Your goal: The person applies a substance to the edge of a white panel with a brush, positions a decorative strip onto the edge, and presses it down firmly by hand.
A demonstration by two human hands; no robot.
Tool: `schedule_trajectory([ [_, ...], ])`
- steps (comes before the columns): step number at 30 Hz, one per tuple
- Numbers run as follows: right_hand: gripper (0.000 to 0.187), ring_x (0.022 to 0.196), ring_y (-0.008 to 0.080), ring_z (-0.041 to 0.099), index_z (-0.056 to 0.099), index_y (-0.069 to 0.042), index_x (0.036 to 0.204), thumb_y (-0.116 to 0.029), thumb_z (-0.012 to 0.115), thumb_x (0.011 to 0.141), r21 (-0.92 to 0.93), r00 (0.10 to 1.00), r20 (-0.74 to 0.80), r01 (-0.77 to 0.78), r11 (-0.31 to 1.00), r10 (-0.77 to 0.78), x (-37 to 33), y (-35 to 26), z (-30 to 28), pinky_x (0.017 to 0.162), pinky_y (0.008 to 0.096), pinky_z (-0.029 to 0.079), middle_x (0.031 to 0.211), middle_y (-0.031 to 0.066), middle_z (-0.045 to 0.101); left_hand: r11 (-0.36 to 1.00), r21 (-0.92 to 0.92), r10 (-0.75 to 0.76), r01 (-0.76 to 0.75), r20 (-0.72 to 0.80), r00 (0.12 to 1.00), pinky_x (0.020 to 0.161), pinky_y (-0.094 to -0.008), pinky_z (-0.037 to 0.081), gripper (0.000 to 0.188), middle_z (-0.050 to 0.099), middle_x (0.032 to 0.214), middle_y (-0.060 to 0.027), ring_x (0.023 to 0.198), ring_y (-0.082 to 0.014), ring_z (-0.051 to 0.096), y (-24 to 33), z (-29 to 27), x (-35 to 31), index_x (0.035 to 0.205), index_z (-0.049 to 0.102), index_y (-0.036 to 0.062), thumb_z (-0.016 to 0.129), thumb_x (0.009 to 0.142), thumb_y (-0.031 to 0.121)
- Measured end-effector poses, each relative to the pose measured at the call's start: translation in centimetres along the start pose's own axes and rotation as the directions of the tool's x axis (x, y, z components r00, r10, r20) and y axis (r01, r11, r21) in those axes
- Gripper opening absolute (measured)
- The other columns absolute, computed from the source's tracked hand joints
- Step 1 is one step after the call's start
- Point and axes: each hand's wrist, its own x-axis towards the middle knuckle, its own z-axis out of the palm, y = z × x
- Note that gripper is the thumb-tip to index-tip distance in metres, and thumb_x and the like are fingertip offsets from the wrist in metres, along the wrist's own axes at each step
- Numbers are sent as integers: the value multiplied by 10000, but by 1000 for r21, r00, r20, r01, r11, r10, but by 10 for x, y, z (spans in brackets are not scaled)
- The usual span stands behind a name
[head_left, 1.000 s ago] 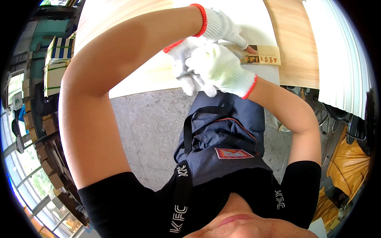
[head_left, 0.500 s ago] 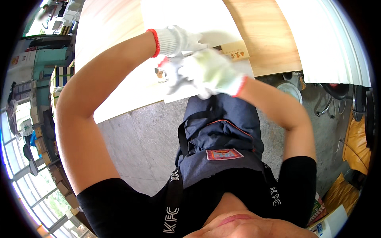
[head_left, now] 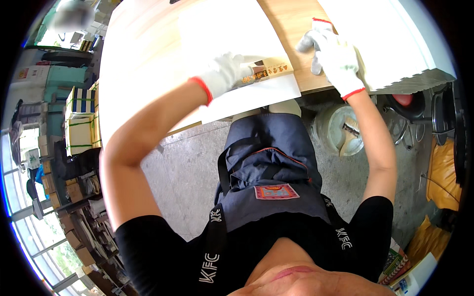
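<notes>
My left hand (head_left: 222, 75), in a white work glove with a red cuff, rests over the left end of a yellowish printed strip (head_left: 276, 68). Its fingers look stretched out, though glare washes them out. The strip lies on a white sheet (head_left: 276, 92) near the table's front edge. Farther right, my right hand (head_left: 339, 61), gloved the same way, is closed on a loose work glove (head_left: 307, 41) with a grey palm and red cuff. That glove hangs out on the hand's left side, over bare wood between the white sheet and a white stack at right.
The wooden table (head_left: 286, 19) spans the top. A stack of large white sheets (head_left: 395, 44) covers its right side. Below the edge stands a clear bucket (head_left: 328, 130) with a brush (head_left: 351, 129). Strapped bundles (head_left: 79, 135) stand left of the table.
My right hand has moved away from my left, to the right, taking the loose glove with it. My left hand has come down nearer to me, onto the printed strip.
</notes>
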Motion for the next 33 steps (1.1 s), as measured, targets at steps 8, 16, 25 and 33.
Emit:
schedule_trajectory([
  [8, 417, 1264, 259, 513, 580, -159, 1323, -263, 583, 919, 405, 931, 245, 155, 901, -271, -5, -38, 13, 1059, 429, 415, 1386, 78, 530, -930, 48, -323, -364, 364, 874, 1103, -492, 398, 453, 364, 1481, -195, 1346, -344, 415, 100, 51, -100, 1380, 403, 77, 572, 963, 132],
  [16, 416, 1218, 267, 554, 591, -146, 1325, -274, 621, 930, 519, 894, 399, -37, 854, -203, 5, -34, -1, 1048, 392, 433, 1346, 48, 575, -778, 291, -418, -556, 421, 805, 1115, -534, 390, 232, 445, 1342, -178, 1264, -361, 468, 74, 85, -53, 1189, 455, 49, 528, 999, 160],
  [25, 582, 1270, 180, 535, 448, -39, 1476, -408, 472, 1026, 792, 807, 590, -569, 221, -36, 74, -18, 80, 1093, 309, 376, 1344, 98, 618, -771, 200, -460, -604, 481, 746, 1041, -566, 487, 44, 558, 1155, -124, 1074, -312, 588, 25, 64, -31, 1003, 541, 102, 557, 968, 124],
  [33, 412, 1145, 224, 630, 669, -61, 1243, -359, 523, 1000, 707, 756, 584, -294, 644, -296, 132, -177, 48, 996, 342, 481, 1251, 104, 685, -730, 24, -602, -683, 451, 659, 1053, -527, 523, 180, 545, 1211, -201, 1184, -379, 589, -15, 173, -163, 1102, 449, 24, 517, 942, 69],
])
